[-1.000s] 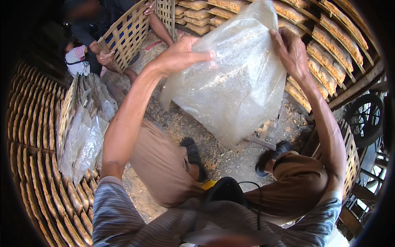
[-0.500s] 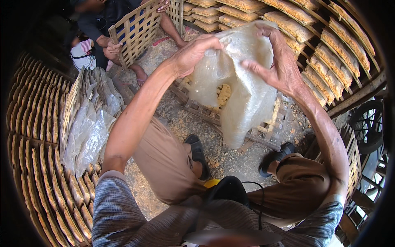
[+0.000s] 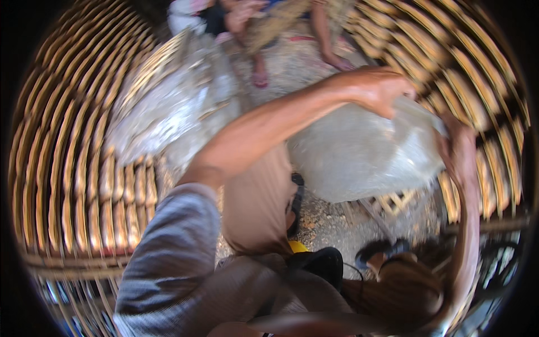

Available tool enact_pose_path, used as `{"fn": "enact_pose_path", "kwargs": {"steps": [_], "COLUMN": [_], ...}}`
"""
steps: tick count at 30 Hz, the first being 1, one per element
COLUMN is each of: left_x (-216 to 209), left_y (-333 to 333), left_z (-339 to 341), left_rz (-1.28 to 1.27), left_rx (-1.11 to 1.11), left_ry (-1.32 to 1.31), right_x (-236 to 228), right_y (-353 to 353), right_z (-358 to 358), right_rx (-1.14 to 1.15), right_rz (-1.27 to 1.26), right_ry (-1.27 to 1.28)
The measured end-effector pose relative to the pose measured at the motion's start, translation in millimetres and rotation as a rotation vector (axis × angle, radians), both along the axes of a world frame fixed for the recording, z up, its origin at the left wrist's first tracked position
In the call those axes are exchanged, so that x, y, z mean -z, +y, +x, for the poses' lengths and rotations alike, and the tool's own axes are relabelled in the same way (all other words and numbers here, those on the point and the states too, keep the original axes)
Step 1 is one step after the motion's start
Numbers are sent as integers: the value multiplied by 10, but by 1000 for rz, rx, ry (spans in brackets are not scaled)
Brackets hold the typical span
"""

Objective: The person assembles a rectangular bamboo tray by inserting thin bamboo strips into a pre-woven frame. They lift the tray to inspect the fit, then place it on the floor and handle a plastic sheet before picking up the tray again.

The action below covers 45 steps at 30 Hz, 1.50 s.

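A cloudy, see-through plastic sheet hangs spread in front of me, billowing a little. My left hand reaches across to the right, its fingers closed on the sheet's upper edge. At the sheet's right edge is my right hand, lower than the left, with its fingers bent round the plastic and partly hidden. Below the sheet a woven bamboo lattice tray lies near the floor, mostly covered from view. Motion blurs the scene.
To the left, a pile of crumpled plastic sheets leans by the slatted racks of filled trays. More filled trays stand at the right. Ahead sits another person, beside a blurred woven panel. Crumbs litter the floor.
My view has swung left. The sheet has opened from a bunched, hanging fold into a broader spread. My left arm now stretches further across to the right, and my right hand grips the edge lower down.
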<state>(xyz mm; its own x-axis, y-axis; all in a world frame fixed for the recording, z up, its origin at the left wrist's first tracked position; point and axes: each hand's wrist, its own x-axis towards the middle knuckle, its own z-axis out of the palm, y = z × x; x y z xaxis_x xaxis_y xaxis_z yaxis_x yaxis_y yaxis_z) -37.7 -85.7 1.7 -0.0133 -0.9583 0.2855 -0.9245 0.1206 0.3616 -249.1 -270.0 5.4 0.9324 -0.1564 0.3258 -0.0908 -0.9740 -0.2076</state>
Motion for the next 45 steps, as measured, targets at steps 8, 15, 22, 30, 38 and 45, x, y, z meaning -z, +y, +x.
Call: {"fn": "enact_pose_path", "kwargs": {"steps": [8,15,22,30,38,45], "left_x": [-375,-504,-299,231,-773,-1561], "left_y": [527,799,1103,981,2146,4341], "left_z": [512,581,66,-302,24,301], "left_rz": [-479,-896,-281,-14,-1158,-861], "left_rx": [-387,-688,-320,11,-516,-1354], "left_ry": [562,311,894,1503,338,-33], "right_x": [5,-238,-1026,-1361,-1684,-1956], "right_y": [-214,-695,-804,-458,343,2184], "right_z": [-150,-543,-15,427,1014,2648], "right_rx": [-10,352,260,-355,-448,-774], "right_rz": [437,653,1007,1506,1376,1449], "right_ry": [-83,-511,-443,-339,-406,-76]}}
